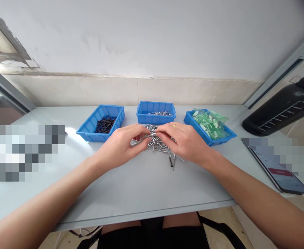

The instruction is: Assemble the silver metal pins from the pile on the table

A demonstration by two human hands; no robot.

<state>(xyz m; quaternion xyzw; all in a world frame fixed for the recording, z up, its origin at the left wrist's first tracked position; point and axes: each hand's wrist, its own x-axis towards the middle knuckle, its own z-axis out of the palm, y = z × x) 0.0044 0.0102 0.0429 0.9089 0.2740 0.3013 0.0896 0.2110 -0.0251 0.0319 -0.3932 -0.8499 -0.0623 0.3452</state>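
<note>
A loose pile of silver nails (155, 142) lies on the pale grey table (146, 186) just in front of the middle blue bin. My left hand (120, 145) rests on the pile's left side with its fingers curled and pinched on nails. On the right side, my right hand (183, 140) wears a ring, and its fingertips are closed on nails too. The two hands meet over the pile's top. A few nails stick out toward me below the right hand.
Three blue bins stand in a row at the back: the left bin (101, 122) holds dark screws, the middle bin (155, 112) silver nails, the right bin (209, 126) green-and-white plastic pieces. A phone (281, 174) lies at the right edge, a black device (284, 107) behind it.
</note>
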